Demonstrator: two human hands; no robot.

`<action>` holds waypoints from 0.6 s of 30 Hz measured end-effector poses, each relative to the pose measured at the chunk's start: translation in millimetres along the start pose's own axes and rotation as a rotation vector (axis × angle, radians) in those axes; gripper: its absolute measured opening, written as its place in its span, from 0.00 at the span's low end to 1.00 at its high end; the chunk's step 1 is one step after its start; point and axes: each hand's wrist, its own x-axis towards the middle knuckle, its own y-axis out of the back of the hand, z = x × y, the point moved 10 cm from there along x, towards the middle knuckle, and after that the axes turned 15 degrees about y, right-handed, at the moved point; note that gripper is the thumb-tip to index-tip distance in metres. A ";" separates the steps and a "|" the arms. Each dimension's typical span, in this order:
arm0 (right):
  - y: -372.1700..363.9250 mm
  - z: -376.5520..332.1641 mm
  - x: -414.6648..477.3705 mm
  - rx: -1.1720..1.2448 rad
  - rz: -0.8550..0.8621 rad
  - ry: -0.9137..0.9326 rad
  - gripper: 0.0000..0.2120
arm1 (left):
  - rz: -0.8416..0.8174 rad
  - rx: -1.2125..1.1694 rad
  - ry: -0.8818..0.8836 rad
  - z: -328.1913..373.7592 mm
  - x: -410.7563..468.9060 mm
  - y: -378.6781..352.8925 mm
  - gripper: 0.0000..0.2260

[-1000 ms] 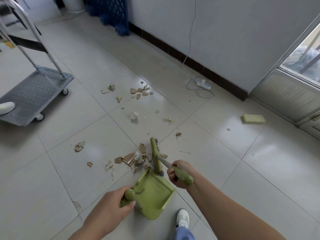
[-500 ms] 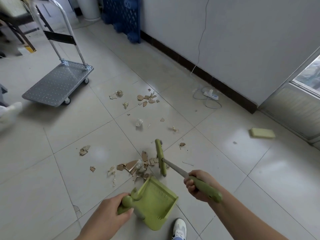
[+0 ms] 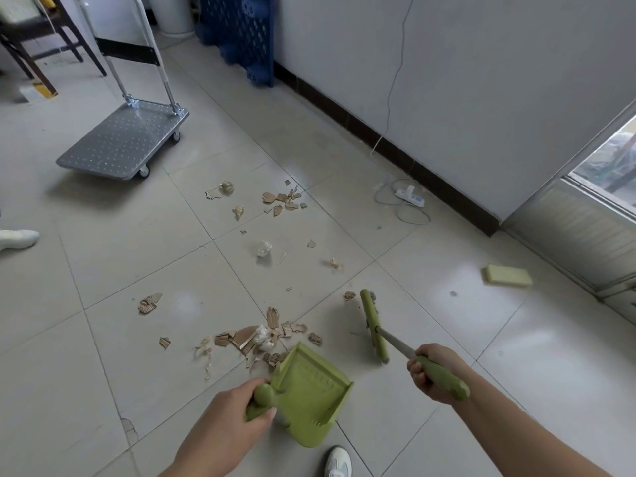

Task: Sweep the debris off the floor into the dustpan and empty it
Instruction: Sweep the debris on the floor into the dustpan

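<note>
Shoe: a white shoe (image 3: pixel 339 461) shows at the bottom edge, just nearer than the back corner of the dustpan (image 3: pixel 309 390).
Left hand: the left hand (image 3: pixel 227 421) is curled round the dustpan's rounded green handle at its near-left side, with the thumb on top.
Dustpan: green, low over the tiled floor (image 3: pixel 103 390), with its open lip turned away from the person and to the left.
Right hand: the right hand (image 3: pixel 430 371), right of the dustpan, is wrapped tight around the green grip of the brush (image 3: pixel 373 325).
Brush: its grey shaft runs from the grip up to a long green head just right of and beyond the dustpan. Grey bristles show at both ends. Whether they touch the floor cannot be told.
Debris pile: the debris pile (image 3: pixel 251 339) of torn cardboard and white crumpled bits lies at the dustpan's lip, the nearest pieces touching it.
Loose scraps: a cardboard piece (image 3: pixel 149 302) lies well left of the dustpan, and the far scraps (image 3: pixel 282 201) are spread well beyond it.
Sponge: a yellow sponge (image 3: pixel 507 275) lies far right of and beyond the dustpan.
Power strip: a white power strip (image 3: pixel 409 197) with a coiled cord lies beyond the dustpan by the wall.
Cart: a metal cart (image 3: pixel 127 139) stands far beyond the dustpan, to the left.
Pallet: a blue pallet (image 3: pixel 241 32) leans on the wall, farthest from the dustpan.
</note>
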 end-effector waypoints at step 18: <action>-23.1 -18.9 18.0 0.021 0.053 -0.013 0.10 | -0.004 -0.017 0.023 38.2 21.8 -25.8 0.06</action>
